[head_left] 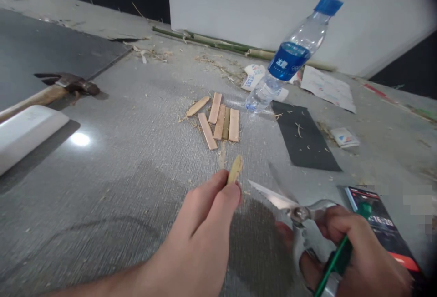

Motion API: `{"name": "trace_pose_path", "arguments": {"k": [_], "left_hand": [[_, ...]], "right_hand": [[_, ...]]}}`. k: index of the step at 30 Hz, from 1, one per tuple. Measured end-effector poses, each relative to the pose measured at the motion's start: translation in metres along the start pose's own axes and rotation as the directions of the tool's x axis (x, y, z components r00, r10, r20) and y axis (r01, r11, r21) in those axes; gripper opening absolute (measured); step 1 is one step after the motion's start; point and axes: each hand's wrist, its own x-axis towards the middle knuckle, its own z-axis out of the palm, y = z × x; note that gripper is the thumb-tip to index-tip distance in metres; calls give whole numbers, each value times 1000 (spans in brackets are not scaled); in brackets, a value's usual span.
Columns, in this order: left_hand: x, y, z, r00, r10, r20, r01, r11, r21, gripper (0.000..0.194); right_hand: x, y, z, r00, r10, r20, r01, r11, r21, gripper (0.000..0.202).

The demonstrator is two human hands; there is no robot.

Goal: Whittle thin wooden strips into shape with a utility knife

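Between thumb and fingers, my left hand (208,224) pinches a small bamboo piece (235,169) with a rounded tip pointing up and away. My right hand (355,247) is wrapped round the handles of metal scissors (300,215), whose blades are spread apart, just right of the bamboo piece and not touching it. Something green also shows by that hand. Beyond my hands several short flat strips (234,125) lie close together on the grey table (136,188), with a round-ended piece (198,106) at their left.
A clear bottle (290,60) with a blue cap stands behind the strips. A black sheet (305,138), a phone (382,224) and torn wrappers (327,88) are at right. A hammer (68,84) and a white object (29,133) lie left. Bamboo stalks (218,43) line the back.
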Motion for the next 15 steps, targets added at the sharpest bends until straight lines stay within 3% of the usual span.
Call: {"name": "trace_pose_path", "arguments": {"k": [3, 11, 15], "left_hand": [[-1, 1, -1, 999, -26, 42, 24, 999, 49, 37], [-2, 4, 4, 999, -12, 36, 11, 999, 37, 30], [0, 5, 6, 993, 59, 105, -68, 994, 83, 39]], "right_hand": [[-2, 2, 1, 993, -112, 26, 112, 994, 6, 41], [-4, 7, 2, 990, -103, 100, 100, 994, 35, 39], [0, 4, -1, 981, -104, 166, 94, 993, 66, 39]]}}
